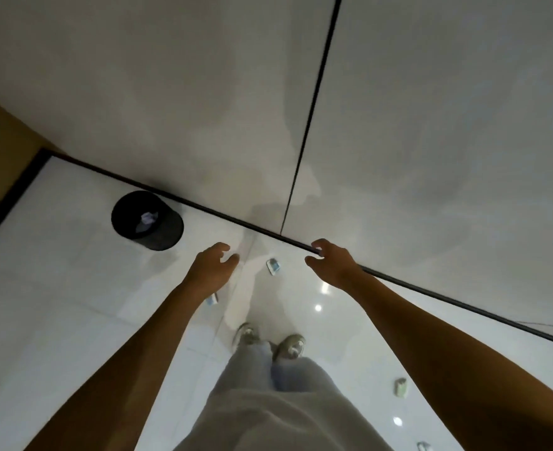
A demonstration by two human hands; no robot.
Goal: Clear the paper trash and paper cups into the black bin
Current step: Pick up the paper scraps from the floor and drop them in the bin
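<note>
Both arms reach forward over a glossy white floor [57,288], and neither hand holds anything: the left hand [211,266] hangs with fingers loosely curled and relaxed, and the right hand [329,263] does the same, its fingertips overlapping the dark baseboard strip [203,208] at the foot of the grey wall [171,76]. The black bin [147,220] stands on the floor to the left of and beyond the left hand, close to that strip; pale crumpled paper [146,219] lies inside it, too blurred to make out further. Between the two hands, on the floor, lies a small paper cup [273,266] on its side. Another piece of trash [212,299] peeks out from under the left wrist, mostly hidden. Below the right forearm lies a further cup [400,386], and one more [424,446] is cut off by the bottom edge. The person's shoes [290,346] show below the hands.
</note>
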